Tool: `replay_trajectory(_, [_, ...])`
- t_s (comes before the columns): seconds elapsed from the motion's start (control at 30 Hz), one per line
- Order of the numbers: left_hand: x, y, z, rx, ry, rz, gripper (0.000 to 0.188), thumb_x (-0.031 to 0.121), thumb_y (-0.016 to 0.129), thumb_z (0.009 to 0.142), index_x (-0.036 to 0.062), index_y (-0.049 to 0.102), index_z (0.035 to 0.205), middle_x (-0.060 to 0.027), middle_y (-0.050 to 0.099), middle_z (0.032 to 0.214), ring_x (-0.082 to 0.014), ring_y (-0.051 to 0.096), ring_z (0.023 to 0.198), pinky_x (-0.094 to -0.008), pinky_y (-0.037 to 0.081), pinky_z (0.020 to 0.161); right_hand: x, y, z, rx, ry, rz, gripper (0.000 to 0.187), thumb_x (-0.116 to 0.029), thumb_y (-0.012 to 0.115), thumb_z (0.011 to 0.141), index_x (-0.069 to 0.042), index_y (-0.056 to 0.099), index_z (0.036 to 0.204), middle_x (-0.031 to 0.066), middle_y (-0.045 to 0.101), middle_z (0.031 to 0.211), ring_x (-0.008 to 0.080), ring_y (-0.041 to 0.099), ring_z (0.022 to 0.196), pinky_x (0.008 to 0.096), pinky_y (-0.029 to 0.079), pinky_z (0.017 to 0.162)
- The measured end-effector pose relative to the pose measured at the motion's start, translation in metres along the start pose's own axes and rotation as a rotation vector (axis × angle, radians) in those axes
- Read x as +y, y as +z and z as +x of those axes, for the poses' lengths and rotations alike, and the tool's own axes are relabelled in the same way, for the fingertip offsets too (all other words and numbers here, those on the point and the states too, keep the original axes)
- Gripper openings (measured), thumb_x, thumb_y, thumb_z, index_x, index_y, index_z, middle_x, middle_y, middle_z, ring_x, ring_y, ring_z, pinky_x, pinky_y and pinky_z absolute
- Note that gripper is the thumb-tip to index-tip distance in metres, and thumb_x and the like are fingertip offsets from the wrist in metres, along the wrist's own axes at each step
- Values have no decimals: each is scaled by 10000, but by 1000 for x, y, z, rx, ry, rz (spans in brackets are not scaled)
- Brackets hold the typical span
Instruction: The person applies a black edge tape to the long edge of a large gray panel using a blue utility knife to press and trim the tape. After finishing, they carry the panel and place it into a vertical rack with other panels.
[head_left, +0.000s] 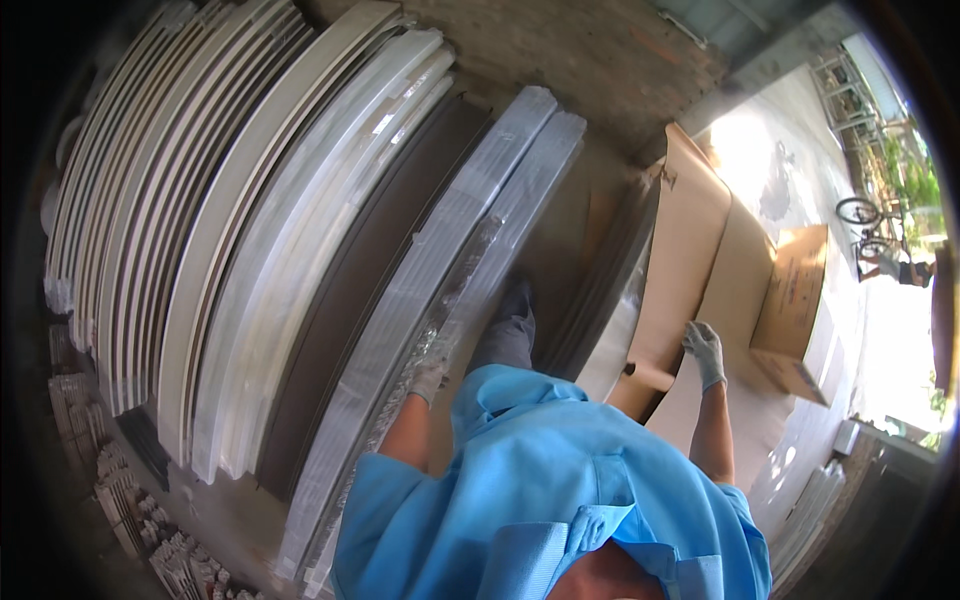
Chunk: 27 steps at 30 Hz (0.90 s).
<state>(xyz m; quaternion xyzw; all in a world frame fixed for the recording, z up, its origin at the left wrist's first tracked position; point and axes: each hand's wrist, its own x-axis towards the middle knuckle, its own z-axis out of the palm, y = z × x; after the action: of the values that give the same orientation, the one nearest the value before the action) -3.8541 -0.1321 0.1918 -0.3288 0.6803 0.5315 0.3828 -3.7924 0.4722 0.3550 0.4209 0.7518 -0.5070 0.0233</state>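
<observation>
My left hand (428, 381), in a pale glove, is low beside a long plastic-wrapped bundle (485, 262) and seems to touch its near side; its fingers are too blurred to read. To the right, my gloved right hand (704, 352) has its fingers bent over the edge of a large brown cardboard sheet (722, 270). Under and beside that sheet, a folded cardboard flap (683, 215) runs along a stack of dark long panels (610, 285). A second grey wrapped bundle (440, 250) lies against the first one.
Many long white and dark panels (225, 200) stand in rows on the left. A cardboard box (795, 300) sits at the right, near a bright opening with a bicycle (858, 212) and a person (912, 272) outside. My leg (510, 330) is between bundle and stack. Small stacked pieces (125, 490) lie lower left.
</observation>
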Motion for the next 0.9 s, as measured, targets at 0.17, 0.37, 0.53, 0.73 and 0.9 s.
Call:
replay_trajectory(0.17, [86, 71, 34, 13, 103, -51, 253, 250, 697, 928, 53, 725, 1084, -73, 722, 881, -190, 684, 657, -353, 529, 557, -64, 20, 94, -197, 44, -60, 249, -274, 713, 963, -51, 724, 1073, -4, 689, 840, 79, 618, 706, 234, 500, 634])
replay_trajectory(0.37, [186, 121, 72, 103, 69, -275, 227, 310, 675, 951, 86, 714, 944, -55, 693, 771, -161, 671, 631, -315, 509, 523, -121, 28, 185, -393, 85, -484, 278, -322, 716, 935, -79, 749, 1065, 62, 741, 901, 172, 689, 770, 322, 555, 719])
replay_trajectory(0.53, [210, 170, 140, 6, 46, -631, 244, 342, 697, 949, 105, 681, 1003, -39, 654, 742, -135, 619, 600, -261, 484, 521, -245, 51, 378, -552, -1205, -1181, 294, -29, 564, 861, -112, 741, 1080, 100, 733, 1103, 295, 699, 981, 353, 568, 859])
replay_trajectory(0.73, [262, 315, 212, 447, 39, 445, 220, 191, 664, 894, 148, 749, 1091, -86, 721, 977, -237, 686, 1045, -371, 568, 866, -476, 169, 627, -348, -1684, -1495, 354, -168, 490, 1008, -62, 550, 1339, 117, 550, 1364, 263, 521, 1243, 368, 444, 1047])
replay_trajectory(0.9, [348, 379, 214, 509, -149, -251, 273, 200, 703, 848, 126, 748, 1107, -126, 725, 1134, -297, 666, 1136, -393, 522, 975, -632, 258, 664, -69, -1530, -1812, 512, -353, 411, 1085, -123, 397, 1542, 128, 387, 1591, 313, 372, 1459, 425, 334, 1214])
